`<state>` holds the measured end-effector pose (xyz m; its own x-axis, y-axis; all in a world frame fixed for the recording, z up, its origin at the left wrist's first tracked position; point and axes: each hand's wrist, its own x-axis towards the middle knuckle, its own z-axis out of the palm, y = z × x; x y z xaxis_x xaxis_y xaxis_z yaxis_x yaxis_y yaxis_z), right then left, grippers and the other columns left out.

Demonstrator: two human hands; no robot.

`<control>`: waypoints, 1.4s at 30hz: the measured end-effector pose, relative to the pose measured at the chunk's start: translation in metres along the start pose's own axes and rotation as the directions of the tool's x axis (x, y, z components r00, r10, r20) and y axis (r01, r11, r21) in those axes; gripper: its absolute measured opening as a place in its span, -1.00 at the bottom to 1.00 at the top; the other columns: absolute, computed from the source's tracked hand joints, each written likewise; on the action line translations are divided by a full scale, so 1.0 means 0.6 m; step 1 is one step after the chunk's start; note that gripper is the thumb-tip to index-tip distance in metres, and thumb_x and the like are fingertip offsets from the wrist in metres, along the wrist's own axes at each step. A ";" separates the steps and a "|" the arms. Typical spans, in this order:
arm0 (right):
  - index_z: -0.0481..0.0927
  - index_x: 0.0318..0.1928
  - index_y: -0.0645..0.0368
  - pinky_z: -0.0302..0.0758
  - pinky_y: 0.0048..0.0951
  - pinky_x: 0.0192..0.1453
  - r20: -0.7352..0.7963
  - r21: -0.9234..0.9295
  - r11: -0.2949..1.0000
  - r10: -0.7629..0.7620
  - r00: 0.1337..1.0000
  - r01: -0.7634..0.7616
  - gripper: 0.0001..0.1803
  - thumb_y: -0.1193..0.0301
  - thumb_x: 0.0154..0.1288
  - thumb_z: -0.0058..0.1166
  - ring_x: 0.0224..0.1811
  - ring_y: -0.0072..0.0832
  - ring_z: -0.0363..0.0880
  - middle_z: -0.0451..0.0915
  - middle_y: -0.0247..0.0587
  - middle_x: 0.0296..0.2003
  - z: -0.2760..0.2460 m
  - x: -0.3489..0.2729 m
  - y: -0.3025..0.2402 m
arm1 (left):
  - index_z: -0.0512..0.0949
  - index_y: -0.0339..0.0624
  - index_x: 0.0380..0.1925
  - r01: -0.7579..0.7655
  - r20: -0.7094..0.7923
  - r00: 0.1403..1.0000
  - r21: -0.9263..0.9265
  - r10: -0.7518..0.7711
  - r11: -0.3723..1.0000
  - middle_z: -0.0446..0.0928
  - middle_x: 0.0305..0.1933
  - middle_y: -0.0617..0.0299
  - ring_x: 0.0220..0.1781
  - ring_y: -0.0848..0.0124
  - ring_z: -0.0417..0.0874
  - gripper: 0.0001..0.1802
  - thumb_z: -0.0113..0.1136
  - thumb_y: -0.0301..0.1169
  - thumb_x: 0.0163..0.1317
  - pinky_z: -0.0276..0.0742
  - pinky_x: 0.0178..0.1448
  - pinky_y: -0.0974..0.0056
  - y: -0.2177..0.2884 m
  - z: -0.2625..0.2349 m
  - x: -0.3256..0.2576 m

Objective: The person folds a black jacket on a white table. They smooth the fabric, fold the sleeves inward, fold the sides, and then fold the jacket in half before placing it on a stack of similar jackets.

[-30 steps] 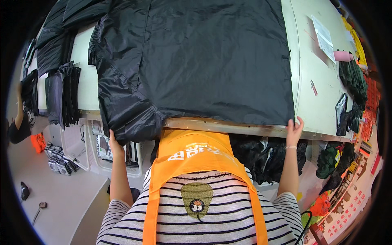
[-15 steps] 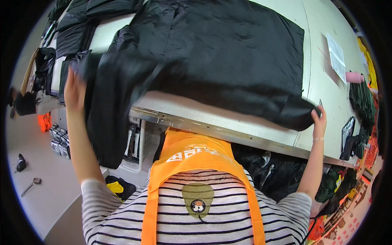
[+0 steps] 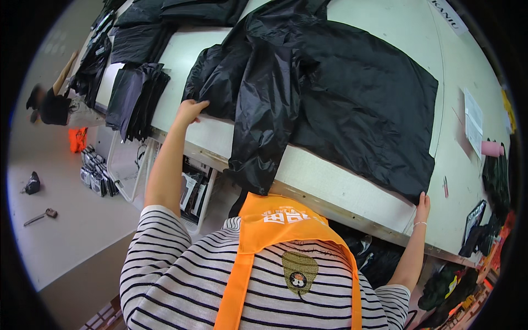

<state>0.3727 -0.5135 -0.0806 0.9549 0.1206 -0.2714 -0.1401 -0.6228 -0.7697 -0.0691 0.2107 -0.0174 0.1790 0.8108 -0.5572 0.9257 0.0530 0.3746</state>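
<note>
A black jacket (image 3: 368,88) of thin, shiny fabric is spread over the white table (image 3: 341,170). One of its sleeves (image 3: 263,115) lies across toward me, and its end hangs over the table's near edge. At the jacket's left end, my left hand (image 3: 190,111) is closed on the fabric's near edge, its thumb and fingers together. My right hand (image 3: 423,205) pinches the near right corner of the hem, low over the table. Small snips (image 3: 446,187) lie on the table to the right of that corner.
Stacks of folded black garments (image 3: 140,41) and a draped pile (image 3: 136,102) occupy the table's left side. White sheets (image 3: 473,118) and a pink roll (image 3: 492,148) are at the right. Below the near edge stands a white basket (image 3: 126,165). Another person (image 3: 58,107) is at far left.
The jacket's near part, lifted and blurred before, now lies down on the table. My left hand has come right and let the sleeve drop across; my right hand still holds the hem corner.
</note>
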 end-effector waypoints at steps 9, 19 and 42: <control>0.43 -0.27 0.30 0.41 -0.42 -0.20 -0.206 -0.303 0.899 -0.386 0.899 0.317 -0.64 0.19 0.36 0.02 -0.39 -0.45 0.37 0.48 -0.11 -0.44 0.045 -0.012 -0.117 | 0.37 -0.16 -0.56 -0.396 -0.045 0.915 -0.291 0.401 0.871 0.32 -0.71 0.34 -0.77 0.54 0.35 -0.74 0.24 -0.36 0.16 0.20 -0.66 0.39 -0.129 -0.022 0.051; 0.35 0.14 0.18 0.33 -0.15 0.15 -0.304 -0.718 0.662 -0.578 0.757 0.217 -0.39 0.19 0.14 0.23 0.10 -0.11 0.40 0.48 -0.05 -0.01 0.248 -0.160 -0.235 | 0.47 -0.25 -0.36 -0.223 -0.324 0.894 0.281 0.311 0.934 0.56 -0.35 -0.07 -0.21 -0.05 0.57 -0.69 0.26 -0.26 0.02 0.46 -0.14 0.07 -0.166 0.022 0.027; 0.43 0.13 0.26 0.45 -0.28 0.13 0.064 -0.685 0.714 -0.143 0.988 0.147 -0.34 0.23 0.03 0.29 0.01 -0.13 0.54 0.55 0.07 -0.03 0.114 0.027 -0.263 | 0.54 -0.22 -0.28 -0.116 -0.217 0.957 0.316 0.191 0.942 0.56 -0.14 -0.11 0.00 -0.10 0.52 -0.63 0.09 -0.15 0.06 0.46 0.02 0.03 -0.172 0.009 0.103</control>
<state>0.3921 -0.3601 -0.0030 0.9465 0.2573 -0.1948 0.2200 -0.9561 -0.1937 -0.1515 0.2520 -0.0946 0.2760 0.9127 -0.3015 0.9561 -0.2284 0.1837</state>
